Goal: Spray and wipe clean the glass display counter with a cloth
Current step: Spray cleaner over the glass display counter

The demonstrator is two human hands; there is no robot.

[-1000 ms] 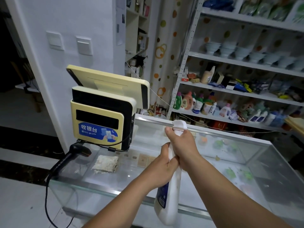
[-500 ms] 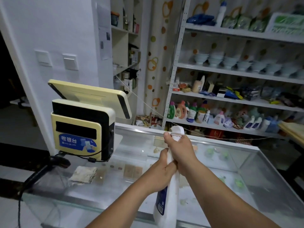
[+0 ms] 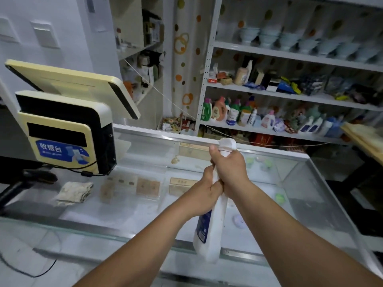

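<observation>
In the head view, we judge the task to be at its spraying step. Our right hand (image 3: 230,172) wraps the neck of the spray bottle (image 3: 209,224) under its head, and our left hand (image 3: 205,195) grips it just below, touching the right. The bottle hangs above the near middle of the glass table (image 3: 145,208). Its long axis is steeply tilted, base low and near, nozzle high and pointing far. The cloth (image 3: 73,193) lies unheld at the left beside the cash register (image 3: 66,137), so all the wiping is left.

Yellow POS terminal (image 3: 62,129) + scanner (image 3: 27,181), shelf rack (image 3: 290,55) w/ detergent bottles (image 3: 219,109) & bowls (image 3: 267,37).
</observation>
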